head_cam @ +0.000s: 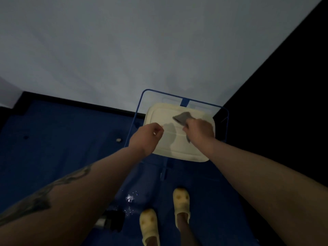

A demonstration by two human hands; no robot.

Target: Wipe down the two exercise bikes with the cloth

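Cloth: I see the small grey soft cloth bunched in my right hand, over the cream plastic tray on its blue wire stand.
Left hand: fingers curled, holding nothing I can see.
Handling: I judge it light and floppy; grip it mid-fold.
Bikes: 0 in view.

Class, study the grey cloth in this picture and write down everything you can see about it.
The grey cloth is small, soft-looking and crumpled. The right hand grips it, one bunch sticking out beyond the fingers and a corner hanging below the hand. It is over the cream tray set in a blue wire frame; contact with the tray is unclear.
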